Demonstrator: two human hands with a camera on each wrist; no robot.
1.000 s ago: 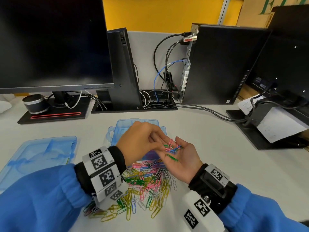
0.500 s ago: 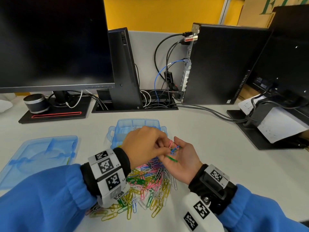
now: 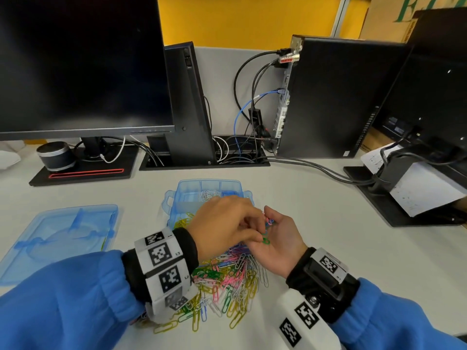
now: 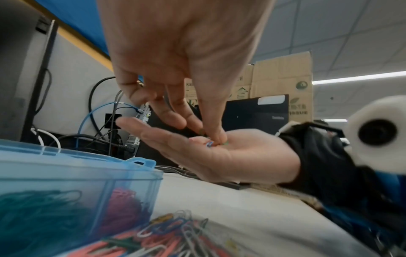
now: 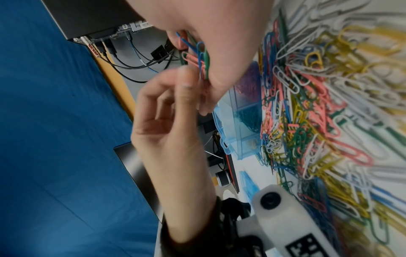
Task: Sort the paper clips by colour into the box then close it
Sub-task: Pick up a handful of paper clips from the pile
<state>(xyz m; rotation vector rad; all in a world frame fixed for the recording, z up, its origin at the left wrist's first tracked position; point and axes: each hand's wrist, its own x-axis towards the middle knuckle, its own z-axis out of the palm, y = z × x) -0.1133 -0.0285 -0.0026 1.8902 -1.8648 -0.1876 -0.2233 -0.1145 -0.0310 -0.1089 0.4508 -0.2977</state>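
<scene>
1. Office clutter of monitors [image 3: 75, 64], a computer tower [image 3: 336, 97] and cables backs a pale surface [image 3: 316, 213] where the sorting happens.
2. Right hand [image 3: 280, 238] lies palm up with relaxed, released fingers [image 4: 140, 127], cradling a few loose paper clips [image 5: 201, 57] in pink, blue and green.
3. Left hand [image 3: 222, 226] hangs over that palm, its fingertips [image 4: 217, 137] pinching down on a green clip [image 3: 265, 240] resting there.
4. Beyond and just left of the fingers stands the blue box [image 3: 184, 198], open, with some compartments already holding sorted colours; its lid [image 3: 63, 231] lies well apart to the left.
5. Below the hands sprawls the mixed pile [image 3: 232, 281], so most of the task seems undone.
6. Risks, as I judge them: clips hook together, so lifting the green one may drag a blue or pink neighbour along into the wrong compartment; tilting the open palm could spill its clips back into the pile.
</scene>
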